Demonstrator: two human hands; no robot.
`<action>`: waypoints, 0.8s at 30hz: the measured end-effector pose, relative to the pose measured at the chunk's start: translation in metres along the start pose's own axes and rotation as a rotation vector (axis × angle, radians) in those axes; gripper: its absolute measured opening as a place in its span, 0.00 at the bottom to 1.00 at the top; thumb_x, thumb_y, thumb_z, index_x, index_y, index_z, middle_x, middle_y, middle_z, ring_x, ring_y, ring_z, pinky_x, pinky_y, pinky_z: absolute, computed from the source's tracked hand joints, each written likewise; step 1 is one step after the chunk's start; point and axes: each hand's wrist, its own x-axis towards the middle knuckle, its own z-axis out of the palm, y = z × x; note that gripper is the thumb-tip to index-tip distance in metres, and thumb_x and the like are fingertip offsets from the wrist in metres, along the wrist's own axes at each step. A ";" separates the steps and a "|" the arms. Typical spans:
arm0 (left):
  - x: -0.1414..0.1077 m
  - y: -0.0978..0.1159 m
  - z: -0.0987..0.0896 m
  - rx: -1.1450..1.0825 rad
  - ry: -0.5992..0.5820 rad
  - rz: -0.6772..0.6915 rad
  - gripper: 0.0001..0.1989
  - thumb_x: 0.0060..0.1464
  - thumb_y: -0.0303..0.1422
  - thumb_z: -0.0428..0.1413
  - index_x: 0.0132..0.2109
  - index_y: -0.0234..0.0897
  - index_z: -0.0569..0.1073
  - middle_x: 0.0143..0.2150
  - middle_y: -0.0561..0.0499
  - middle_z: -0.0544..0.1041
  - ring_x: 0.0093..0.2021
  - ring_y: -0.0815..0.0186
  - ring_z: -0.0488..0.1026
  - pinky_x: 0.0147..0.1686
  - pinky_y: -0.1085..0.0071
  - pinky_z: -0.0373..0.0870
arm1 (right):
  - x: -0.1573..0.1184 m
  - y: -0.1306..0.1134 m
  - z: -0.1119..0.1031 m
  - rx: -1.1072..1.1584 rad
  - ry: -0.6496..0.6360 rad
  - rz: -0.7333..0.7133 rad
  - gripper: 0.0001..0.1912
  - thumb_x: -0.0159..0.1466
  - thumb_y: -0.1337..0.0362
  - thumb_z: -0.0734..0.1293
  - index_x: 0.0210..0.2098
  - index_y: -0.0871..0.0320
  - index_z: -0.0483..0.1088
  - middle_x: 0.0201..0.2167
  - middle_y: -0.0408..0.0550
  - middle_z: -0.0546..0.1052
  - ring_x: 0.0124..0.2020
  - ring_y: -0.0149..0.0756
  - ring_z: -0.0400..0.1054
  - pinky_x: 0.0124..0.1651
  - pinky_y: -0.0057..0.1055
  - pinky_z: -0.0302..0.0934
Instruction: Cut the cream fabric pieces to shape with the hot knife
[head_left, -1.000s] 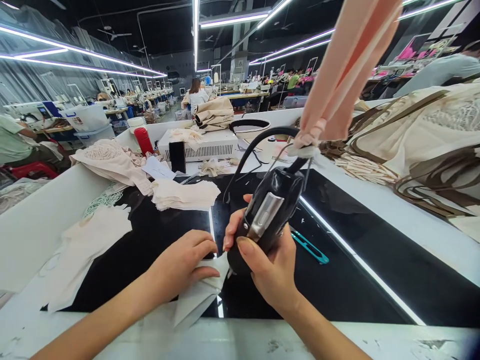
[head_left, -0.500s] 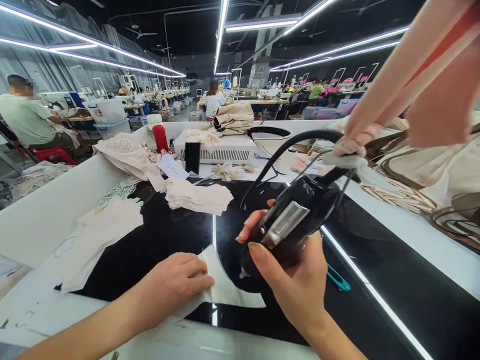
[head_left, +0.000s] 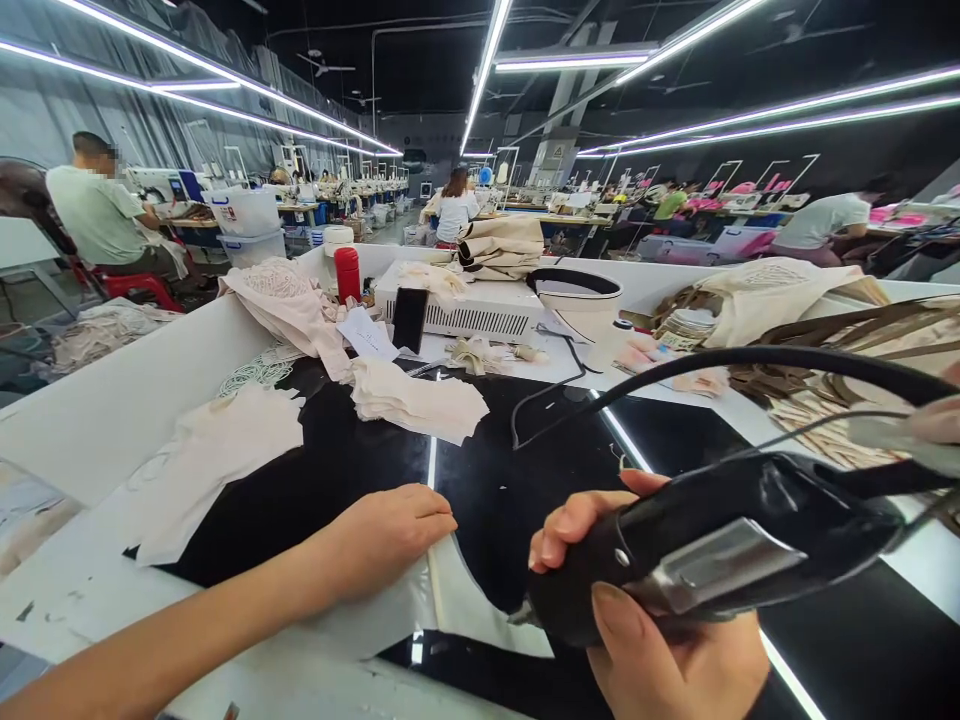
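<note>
A black corded electric hand cutter, with a bright metal plate on its side, lies tilted in my right hand, fingers wrapped round it. Its small metal tip is at the right edge of a cream fabric piece; whether it touches is unclear. My left hand is closed at the top of that fabric, fingers curled down and gripping it against the shiny black work surface. The fingertips are partly hidden. Part of the fabric extends under my left wrist towards the table's front edge.
A stack of cream fabric pieces lies ahead, with another fabric pile at left. Behind are a phone, a red bottle and a white vented box. The cutter's cord arches right. People work farther back.
The cutter has swung flatter, its back end to the right and its tip lower, near the fabric's right edge. My left hand stays on the fabric, its fingers more tightly curled. The view has shifted.
</note>
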 end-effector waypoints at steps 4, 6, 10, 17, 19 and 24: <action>-0.007 -0.001 0.003 0.020 0.020 0.025 0.12 0.65 0.18 0.52 0.51 0.31 0.75 0.50 0.43 0.79 0.50 0.60 0.78 0.48 0.67 0.79 | -0.002 -0.007 -0.004 -0.009 -0.012 0.022 0.21 0.65 0.58 0.74 0.55 0.48 0.69 0.33 0.45 0.75 0.29 0.37 0.71 0.31 0.36 0.72; -0.010 0.000 0.002 0.025 0.038 0.035 0.13 0.65 0.18 0.51 0.52 0.31 0.75 0.50 0.43 0.79 0.50 0.60 0.78 0.49 0.67 0.79 | -0.002 -0.009 -0.005 0.000 -0.011 0.040 0.22 0.64 0.57 0.75 0.55 0.48 0.69 0.32 0.45 0.75 0.29 0.38 0.71 0.31 0.38 0.72; -0.013 0.001 0.003 0.029 0.078 0.060 0.13 0.67 0.19 0.48 0.52 0.29 0.74 0.52 0.42 0.79 0.52 0.60 0.77 0.50 0.67 0.79 | -0.003 -0.011 -0.005 0.004 0.032 0.049 0.22 0.63 0.57 0.76 0.55 0.48 0.69 0.32 0.45 0.75 0.28 0.38 0.71 0.30 0.38 0.71; -0.013 0.006 0.007 0.010 0.086 0.054 0.11 0.69 0.20 0.49 0.52 0.29 0.74 0.50 0.43 0.78 0.49 0.61 0.77 0.49 0.67 0.79 | 0.002 -0.014 -0.007 -0.022 0.050 0.077 0.24 0.61 0.57 0.77 0.55 0.48 0.69 0.31 0.44 0.75 0.27 0.38 0.71 0.28 0.38 0.73; -0.012 0.007 0.007 -0.001 0.093 0.058 0.11 0.69 0.20 0.49 0.52 0.29 0.74 0.50 0.43 0.78 0.49 0.60 0.77 0.50 0.67 0.78 | 0.009 -0.013 -0.003 -0.021 0.074 0.084 0.25 0.60 0.57 0.78 0.54 0.48 0.70 0.31 0.43 0.75 0.27 0.38 0.71 0.28 0.37 0.73; -0.013 0.006 0.007 -0.004 0.098 0.056 0.11 0.68 0.19 0.49 0.51 0.28 0.74 0.50 0.43 0.78 0.49 0.60 0.77 0.48 0.67 0.79 | 0.034 0.006 0.019 0.033 0.115 -0.022 0.24 0.57 0.56 0.79 0.50 0.48 0.72 0.28 0.40 0.75 0.24 0.34 0.69 0.25 0.33 0.71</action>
